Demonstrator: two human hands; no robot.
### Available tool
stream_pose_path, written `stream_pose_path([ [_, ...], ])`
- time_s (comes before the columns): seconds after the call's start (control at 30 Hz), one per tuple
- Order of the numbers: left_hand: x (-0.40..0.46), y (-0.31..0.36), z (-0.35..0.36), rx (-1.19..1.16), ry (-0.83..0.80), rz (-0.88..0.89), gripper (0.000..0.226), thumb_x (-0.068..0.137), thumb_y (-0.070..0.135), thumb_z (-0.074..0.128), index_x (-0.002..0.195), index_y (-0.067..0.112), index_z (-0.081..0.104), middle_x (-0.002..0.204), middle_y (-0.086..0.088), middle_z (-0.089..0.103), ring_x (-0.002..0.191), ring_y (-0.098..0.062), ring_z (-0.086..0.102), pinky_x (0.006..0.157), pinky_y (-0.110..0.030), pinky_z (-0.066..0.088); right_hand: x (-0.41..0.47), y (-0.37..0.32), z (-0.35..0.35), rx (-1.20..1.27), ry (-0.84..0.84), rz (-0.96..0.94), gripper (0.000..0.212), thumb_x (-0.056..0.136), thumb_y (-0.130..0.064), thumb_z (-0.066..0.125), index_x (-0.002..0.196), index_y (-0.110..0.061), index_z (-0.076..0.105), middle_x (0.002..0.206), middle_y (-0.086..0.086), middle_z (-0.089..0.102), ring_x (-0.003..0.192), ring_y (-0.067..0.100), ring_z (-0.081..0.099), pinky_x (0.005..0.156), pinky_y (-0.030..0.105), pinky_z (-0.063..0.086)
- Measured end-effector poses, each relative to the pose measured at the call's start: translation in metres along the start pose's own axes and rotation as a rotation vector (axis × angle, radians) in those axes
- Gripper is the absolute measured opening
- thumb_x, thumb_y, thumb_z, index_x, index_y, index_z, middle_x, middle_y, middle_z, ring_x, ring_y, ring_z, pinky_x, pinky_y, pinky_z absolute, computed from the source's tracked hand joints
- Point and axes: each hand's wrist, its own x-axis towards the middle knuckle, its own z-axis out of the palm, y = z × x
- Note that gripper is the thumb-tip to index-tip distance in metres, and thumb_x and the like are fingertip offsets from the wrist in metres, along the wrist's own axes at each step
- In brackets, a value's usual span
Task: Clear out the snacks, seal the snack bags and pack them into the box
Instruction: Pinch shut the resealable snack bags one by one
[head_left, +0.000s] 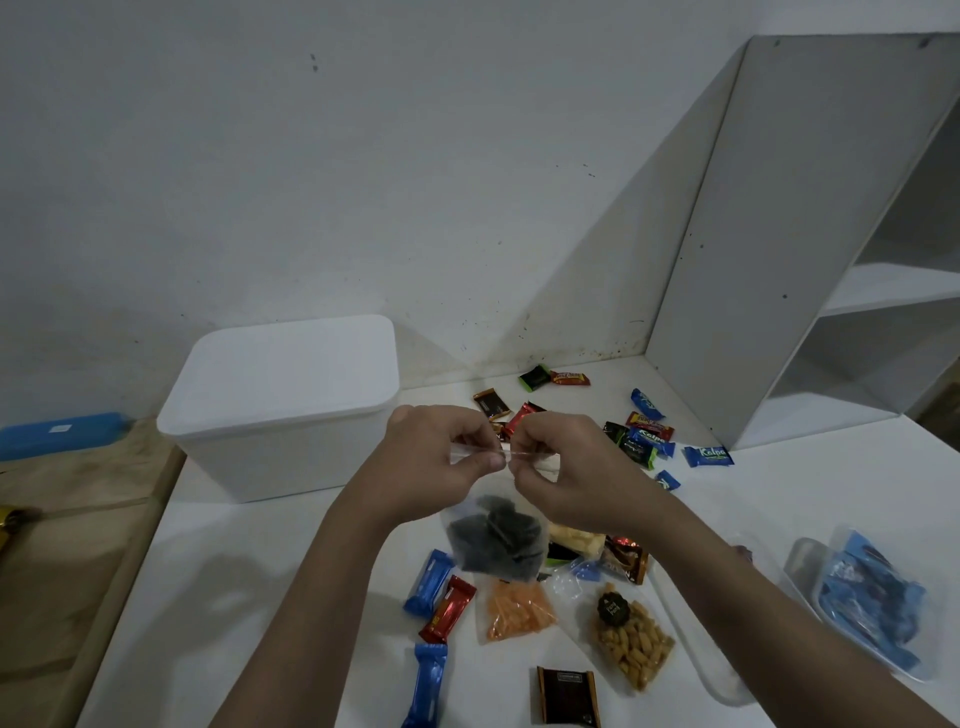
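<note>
A: Where is the snack bag being handled?

B: A clear bag of dark snacks (496, 540) is held up above the white bench (249, 597), hanging from its top strip. That strip is pinched by the left hand (441, 462) and the right hand (561, 467), thumbs and fingers curled on it, the two hands almost touching at the middle.

A: And what is seen around it?

B: Just below the hanging bag, a bag of orange snacks (519, 610) and a bag of golden nuts (631, 642) are laid flat on the bench. Blue bars (430, 582), a red bar (448, 609) and a dark square packet (567, 696) are scattered beside them. More small wrapped sweets (649, 441) are strewn farther back. A bag of blue wrappers (872, 603) is placed at the right.

A: The box?

B: A white lidded box (283, 405) is set at the left rear, against the wall. A white shelf unit (857, 234) is seen at the right.
</note>
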Motion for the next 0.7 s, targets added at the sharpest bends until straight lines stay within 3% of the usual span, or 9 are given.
stream_pose_path([
  [0.1, 0.0006, -0.0024, 0.0014, -0.034, 0.013, -0.002, 0.023, 0.080, 0.026, 0.074, 0.069, 0.041, 0.060, 0.074, 0.018, 0.065, 0.082, -0.001, 0.061, 0.088, -0.034, 0.044, 0.0009, -0.0001, -0.0007, -0.028, -0.015, 0.005, 0.007, 0.086, -0.020, 0.057, 0.080, -0.016, 0.059, 0.073, -0.009, 0.056, 0.069, 0.004, 0.052, 0.058, 0.015, 0.042],
  [0.2, -0.0008, -0.0049, 0.0003, -0.100, 0.057, -0.046, 0.028, 0.074, 0.021, 0.079, 0.078, 0.039, 0.058, 0.076, 0.013, 0.066, 0.077, 0.005, 0.061, 0.069, -0.007, 0.041, 0.0014, -0.0003, -0.0027, -0.036, -0.044, 0.009, 0.004, 0.088, -0.022, 0.058, 0.087, -0.020, 0.061, 0.081, -0.011, 0.059, 0.075, 0.002, 0.055, 0.066, 0.019, 0.050],
  [0.23, -0.0008, -0.0055, -0.0003, -0.115, 0.067, -0.059, 0.030, 0.073, 0.020, 0.081, 0.080, 0.038, 0.057, 0.075, 0.012, 0.066, 0.077, 0.005, 0.061, 0.065, -0.005, 0.041, 0.0013, -0.0006, -0.0029, -0.034, -0.051, 0.008, 0.003, 0.088, -0.022, 0.058, 0.088, -0.021, 0.061, 0.083, -0.012, 0.059, 0.077, 0.001, 0.055, 0.068, 0.020, 0.051],
  [0.43, -0.0015, -0.0056, -0.0029, -0.157, 0.081, -0.082, 0.032, 0.069, 0.022, 0.083, 0.080, 0.037, 0.056, 0.070, 0.014, 0.066, 0.073, 0.004, 0.062, 0.067, -0.016, 0.038, 0.0038, -0.0039, -0.0046, 0.022, -0.032, -0.011, 0.005, 0.086, -0.022, 0.060, 0.086, -0.021, 0.064, 0.080, -0.011, 0.062, 0.079, 0.001, 0.056, 0.067, 0.015, 0.049],
  [0.7, -0.0052, -0.0076, -0.0026, -0.221, 0.078, -0.045, 0.030, 0.069, 0.022, 0.083, 0.079, 0.035, 0.057, 0.077, 0.016, 0.068, 0.076, 0.003, 0.063, 0.071, -0.013, 0.038, 0.0026, -0.0066, -0.0022, -0.030, 0.008, -0.009, 0.005, 0.087, -0.017, 0.062, 0.085, -0.013, 0.063, 0.082, -0.001, 0.064, 0.076, 0.009, 0.056, 0.067, 0.033, 0.053],
])
